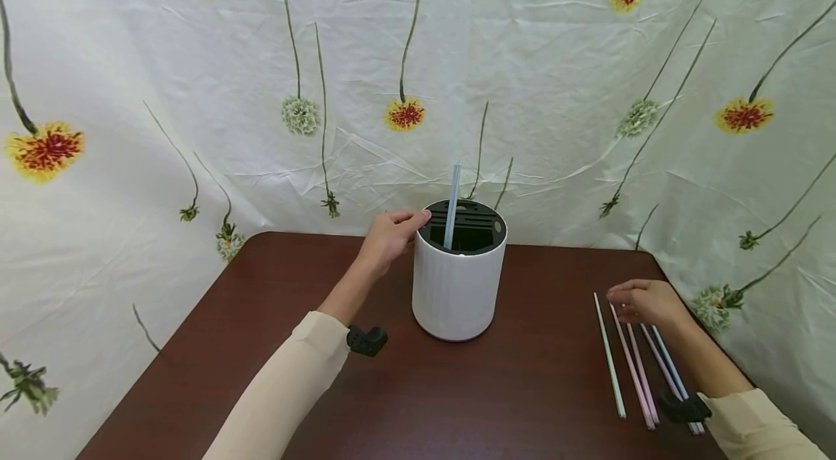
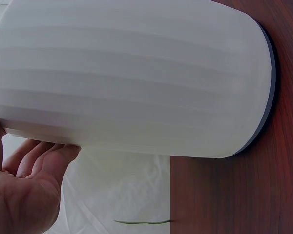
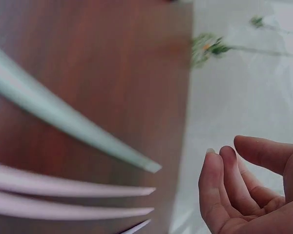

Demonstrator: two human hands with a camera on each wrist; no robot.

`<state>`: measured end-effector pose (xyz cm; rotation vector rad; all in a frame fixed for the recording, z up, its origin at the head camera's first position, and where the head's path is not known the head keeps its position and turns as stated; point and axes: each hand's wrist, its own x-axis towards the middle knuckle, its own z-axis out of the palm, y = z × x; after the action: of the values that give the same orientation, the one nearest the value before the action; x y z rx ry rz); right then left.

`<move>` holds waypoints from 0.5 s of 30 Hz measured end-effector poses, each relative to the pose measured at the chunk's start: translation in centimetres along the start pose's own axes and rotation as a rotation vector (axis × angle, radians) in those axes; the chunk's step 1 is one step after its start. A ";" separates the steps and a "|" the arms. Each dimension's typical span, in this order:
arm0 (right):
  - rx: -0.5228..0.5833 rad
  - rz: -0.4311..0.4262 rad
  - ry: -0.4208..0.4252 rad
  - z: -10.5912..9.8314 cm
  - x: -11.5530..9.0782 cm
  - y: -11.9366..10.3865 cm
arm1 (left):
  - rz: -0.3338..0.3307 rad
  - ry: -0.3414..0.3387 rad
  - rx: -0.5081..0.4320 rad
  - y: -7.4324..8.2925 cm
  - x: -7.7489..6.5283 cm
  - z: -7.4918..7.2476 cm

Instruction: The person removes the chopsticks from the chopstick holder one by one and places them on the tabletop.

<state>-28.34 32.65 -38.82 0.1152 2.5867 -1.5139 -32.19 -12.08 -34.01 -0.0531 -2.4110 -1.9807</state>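
A white cylindrical holder [image 1: 457,297] with a black slotted top [image 1: 474,215] stands upright on the table. Light blue straws [image 1: 453,202] lean up out of its opening; I cannot tell exactly how many. My left hand [image 1: 387,239] grips the holder's upper left edge, thumb at the rim and fingers against the outer wall [image 2: 132,83]. On the right, my right hand [image 1: 646,302] hovers above a row of straws, holding nothing, its fingers loosely bent and thumb apart. The row has a pale green straw [image 1: 609,358], pink straws [image 1: 632,369] and a blue straw [image 1: 669,362].
The dark brown table [image 1: 522,387] ends just behind the holder. A white cloth [image 1: 522,46] printed with flowers hangs at the back and sides. Black wrist cameras are worn on the left wrist [image 1: 366,341] and right wrist [image 1: 683,408].
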 end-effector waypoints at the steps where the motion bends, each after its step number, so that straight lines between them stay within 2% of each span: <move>1: 0.003 -0.020 -0.006 0.2 0.0 -0.8 | -0.002 0.000 -0.002 0.0 0.0 0.0; 5: 0.034 -0.096 -0.041 1.3 0.0 -4.3 | -0.003 -0.003 -0.006 0.0 0.0 -0.1; 10: 0.032 -0.151 -0.077 2.9 -0.3 -9.5 | 0.002 -0.002 0.003 0.0 0.1 -0.1; 15: 0.086 -0.224 -0.081 5.0 -0.7 -14.8 | -0.004 -0.005 0.004 0.0 0.0 -0.1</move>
<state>-29.31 21.05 -28.37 -0.2293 2.5418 -1.6643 -32.24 -12.15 -33.97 -0.0532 -2.4202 -1.9795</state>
